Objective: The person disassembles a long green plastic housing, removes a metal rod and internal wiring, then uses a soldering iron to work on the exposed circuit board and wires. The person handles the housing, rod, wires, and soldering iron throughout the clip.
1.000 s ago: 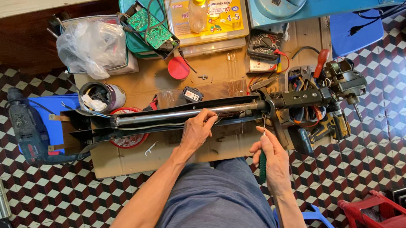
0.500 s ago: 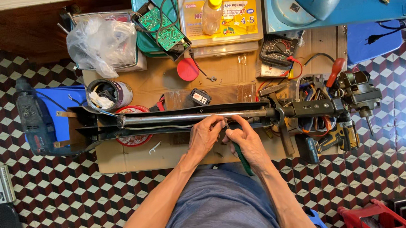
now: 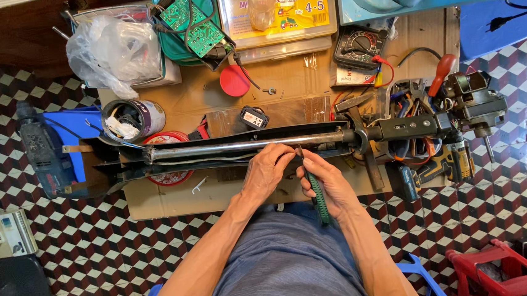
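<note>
A long black machine part with a shiny metal tube [image 3: 245,147] lies across a low wooden board [image 3: 174,200]. My left hand [image 3: 266,171] rests on its near edge around the middle, fingers curled on the black body. My right hand [image 3: 331,183] is right beside it and grips a green-handled tool [image 3: 317,193], whose tip points up at the black body between the two hands. What the tip touches is hidden by my fingers. The part's right end [image 3: 467,106] carries a bulky metal head.
A tin can [image 3: 131,119], a red lid [image 3: 234,80], a plastic bag [image 3: 111,47], a green circuit board [image 3: 192,23], a multimeter [image 3: 361,45], a hammer [image 3: 361,135] and a cordless drill [image 3: 444,163] crowd the board. A blue drill [image 3: 44,154] lies left, a red stool [image 3: 501,270] at lower right.
My right hand came left from the part's right section with the green-handled tool and now sits beside my left hand at the middle. The view also shifted slightly.
</note>
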